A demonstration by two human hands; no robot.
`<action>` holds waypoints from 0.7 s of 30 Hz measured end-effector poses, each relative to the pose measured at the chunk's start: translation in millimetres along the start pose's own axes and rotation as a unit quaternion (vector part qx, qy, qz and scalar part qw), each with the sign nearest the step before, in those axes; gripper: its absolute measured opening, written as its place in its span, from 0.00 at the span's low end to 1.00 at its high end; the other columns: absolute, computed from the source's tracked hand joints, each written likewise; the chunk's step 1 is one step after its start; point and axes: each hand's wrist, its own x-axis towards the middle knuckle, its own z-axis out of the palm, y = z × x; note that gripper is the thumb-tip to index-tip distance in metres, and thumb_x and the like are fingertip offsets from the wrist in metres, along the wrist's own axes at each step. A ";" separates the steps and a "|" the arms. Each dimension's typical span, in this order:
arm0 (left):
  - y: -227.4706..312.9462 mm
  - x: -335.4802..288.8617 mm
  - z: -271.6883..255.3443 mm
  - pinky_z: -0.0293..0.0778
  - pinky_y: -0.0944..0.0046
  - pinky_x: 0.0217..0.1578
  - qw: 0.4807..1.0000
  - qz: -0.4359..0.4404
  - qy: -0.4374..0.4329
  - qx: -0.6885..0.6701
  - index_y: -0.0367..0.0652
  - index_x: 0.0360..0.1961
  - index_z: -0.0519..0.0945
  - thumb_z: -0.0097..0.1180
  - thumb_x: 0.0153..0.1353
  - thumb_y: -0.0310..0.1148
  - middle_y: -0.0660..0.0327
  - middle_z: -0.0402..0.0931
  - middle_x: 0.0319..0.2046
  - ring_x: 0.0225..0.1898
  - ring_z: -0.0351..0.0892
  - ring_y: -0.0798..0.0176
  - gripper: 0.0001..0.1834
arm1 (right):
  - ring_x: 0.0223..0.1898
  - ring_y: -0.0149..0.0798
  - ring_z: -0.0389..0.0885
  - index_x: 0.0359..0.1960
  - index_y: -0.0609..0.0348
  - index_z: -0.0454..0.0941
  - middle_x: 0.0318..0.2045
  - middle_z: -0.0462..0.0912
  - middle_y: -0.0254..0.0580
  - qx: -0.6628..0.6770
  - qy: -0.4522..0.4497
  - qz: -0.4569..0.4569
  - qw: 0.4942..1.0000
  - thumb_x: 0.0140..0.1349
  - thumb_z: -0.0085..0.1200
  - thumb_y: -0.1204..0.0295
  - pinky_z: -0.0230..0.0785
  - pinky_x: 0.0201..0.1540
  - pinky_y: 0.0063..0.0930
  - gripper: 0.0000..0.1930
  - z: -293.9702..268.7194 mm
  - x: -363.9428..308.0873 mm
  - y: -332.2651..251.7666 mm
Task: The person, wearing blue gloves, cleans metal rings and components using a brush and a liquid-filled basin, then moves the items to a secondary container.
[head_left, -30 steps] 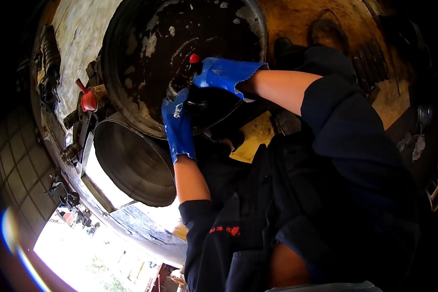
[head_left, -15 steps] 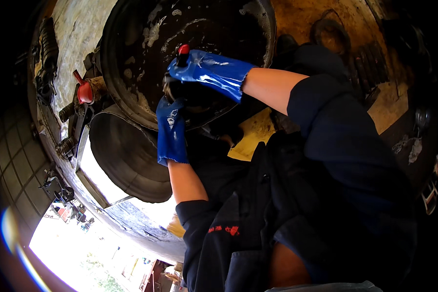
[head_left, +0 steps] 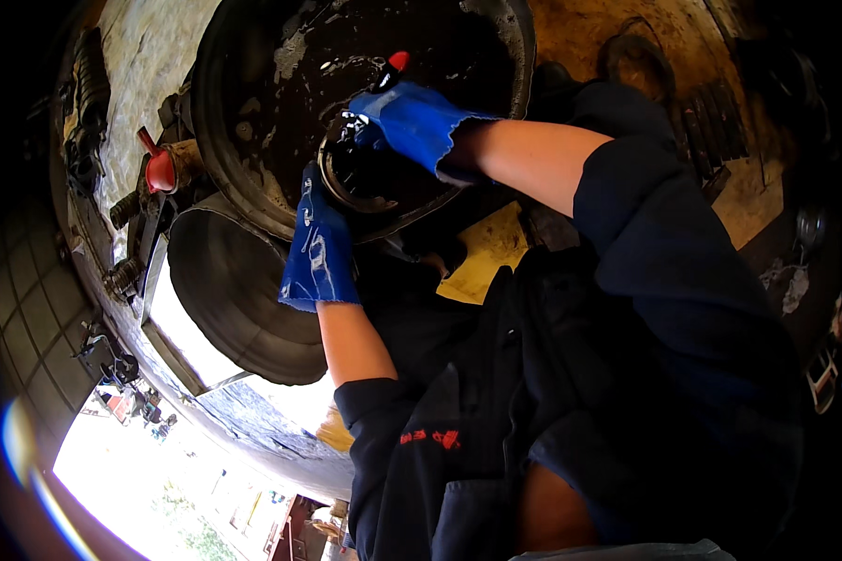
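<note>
Both my hands wear long blue rubber gloves and work over a wide round tub [head_left: 210, 140] of dark liquid with patches of foam. My right hand [head_left: 410, 120] is closed round a black-handled tool with a red end [head_left: 392, 69]; its working end is hidden inside a ring-shaped metal part. That metal part [head_left: 335, 185] is dark inside with a shiny rim, tilted over the near side of the tub. My left hand [head_left: 318, 251] grips its left edge, fingers partly hidden behind the rim.
A second large round vessel [head_left: 243, 299] stands against the tub's near left side. To the left are a red funnel-shaped scoop [head_left: 160, 170] and coil springs [head_left: 89, 84]. A yellow piece [head_left: 486, 252] lies near my body. A dark ring [head_left: 638, 61] rests on the brownish surface at far right.
My right hand has moved right and slightly up with the tool, exposing more of the metal part's rim. My left hand has shifted slightly left and up.
</note>
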 end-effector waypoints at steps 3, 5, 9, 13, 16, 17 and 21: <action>-3.0 2.1 -3.8 0.70 0.63 0.65 1.000 -0.015 0.008 -0.001 0.40 0.73 0.71 0.38 0.83 0.50 0.53 0.76 0.66 0.63 0.76 0.56 0.30 | 0.49 0.39 0.89 0.61 0.69 0.75 0.48 0.87 0.52 -0.186 -0.090 -0.120 0.971 0.72 0.45 0.82 0.83 0.47 0.34 0.17 5.5 -16.6 -4.4; -9.1 11.4 -5.0 0.70 0.63 0.66 0.994 -0.067 0.019 -0.079 0.40 0.73 0.71 0.37 0.83 0.50 0.53 0.76 0.66 0.64 0.76 0.55 0.30 | 0.50 0.41 0.88 0.63 0.69 0.74 0.56 0.84 0.55 0.106 -0.145 -0.014 0.984 0.73 0.47 0.79 0.83 0.53 0.36 0.18 12.9 -28.3 -0.7; -38.3 14.8 -29.1 0.72 0.59 0.65 0.961 0.105 0.041 0.251 0.40 0.76 0.65 0.42 0.79 0.36 0.47 0.74 0.68 0.66 0.77 0.52 0.28 | 0.47 0.47 0.88 0.59 0.60 0.80 0.47 0.87 0.54 -0.296 -0.170 -0.198 0.919 0.72 0.49 0.76 0.79 0.52 0.38 0.16 1.9 -27.6 2.1; -13.0 -21.7 -11.6 0.73 0.60 0.65 0.877 0.183 0.047 0.442 0.41 0.78 0.62 0.43 0.76 0.29 0.47 0.72 0.70 0.66 0.77 0.51 0.30 | 0.44 0.51 0.87 0.53 0.58 0.84 0.43 0.88 0.55 -0.248 -0.275 -0.080 0.926 0.66 0.56 0.63 0.76 0.49 0.43 0.18 -29.9 -36.9 -35.4; -17.2 -17.1 -18.6 0.72 0.61 0.66 0.892 0.160 0.037 0.420 0.41 0.77 0.62 0.46 0.77 0.30 0.47 0.70 0.71 0.67 0.76 0.51 0.29 | 0.43 0.52 0.87 0.48 0.60 0.87 0.41 0.88 0.55 -0.291 -0.246 -0.024 0.924 0.63 0.58 0.58 0.75 0.49 0.44 0.20 -20.6 -27.6 -21.5; -14.7 -18.8 -14.6 0.72 0.62 0.66 0.884 0.163 0.035 0.437 0.41 0.77 0.62 0.45 0.78 0.29 0.47 0.69 0.72 0.68 0.76 0.51 0.29 | 0.43 0.52 0.86 0.47 0.60 0.87 0.41 0.87 0.55 -0.289 -0.222 0.021 0.931 0.63 0.58 0.59 0.75 0.49 0.44 0.20 -18.0 -21.8 -10.2; -1.2 -30.5 -5.2 0.72 0.62 0.66 0.871 0.153 0.022 0.467 0.40 0.77 0.61 0.45 0.78 0.30 0.45 0.67 0.73 0.69 0.75 0.52 0.29 | 0.36 0.50 0.87 0.37 0.56 0.90 0.34 0.89 0.51 -0.428 -0.208 -0.085 0.875 0.58 0.60 0.65 0.78 0.39 0.40 0.12 -13.0 -8.0 16.5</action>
